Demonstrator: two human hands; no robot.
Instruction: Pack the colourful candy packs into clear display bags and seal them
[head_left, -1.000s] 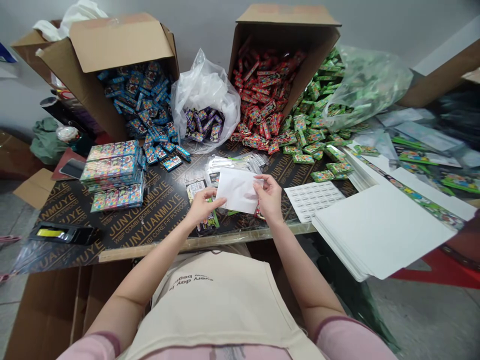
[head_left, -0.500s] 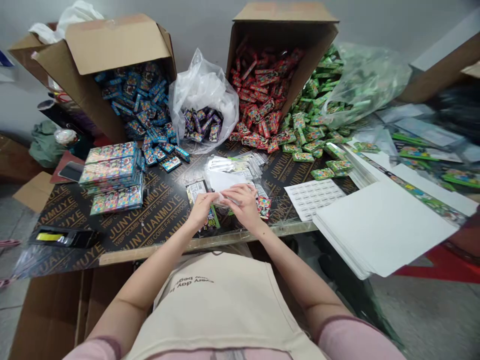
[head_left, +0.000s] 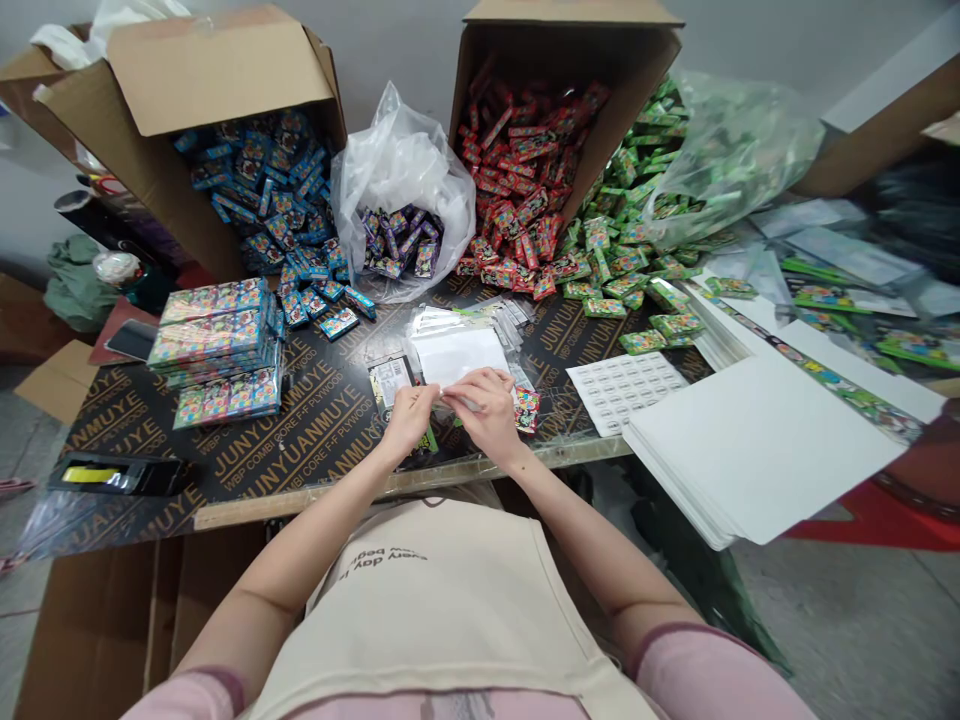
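Observation:
Just above the table's front edge, my left hand [head_left: 409, 420] and my right hand [head_left: 487, 408] meet, thumbs and fingertips pinched together. Between them they grip the near edge of a flat white rectangular sheet [head_left: 461, 353]; whether it sits in a clear bag I cannot tell. Clear plastic sleeves [head_left: 514, 325] are piled behind it. Under and beside my left hand lies a printed packet [head_left: 388, 380] with a green part. A small red printed packet [head_left: 527, 408] shows to the right of my right hand, partly covered.
Cartons hold blue boxes [head_left: 277, 190] and red boxes [head_left: 525, 190]. Purple boxes [head_left: 401, 240] fill a plastic bag between them. Green boxes [head_left: 622, 260] spill at right. Wrapped stacks [head_left: 214, 335] and a tape dispenser [head_left: 116, 474] stand left; a sticker sheet [head_left: 626, 388] and white cards [head_left: 765, 450] lie right.
The white sheet has tipped so that its broad face shows more fully. My fingertips have drawn closer together at its near edge. The view has shifted slightly.

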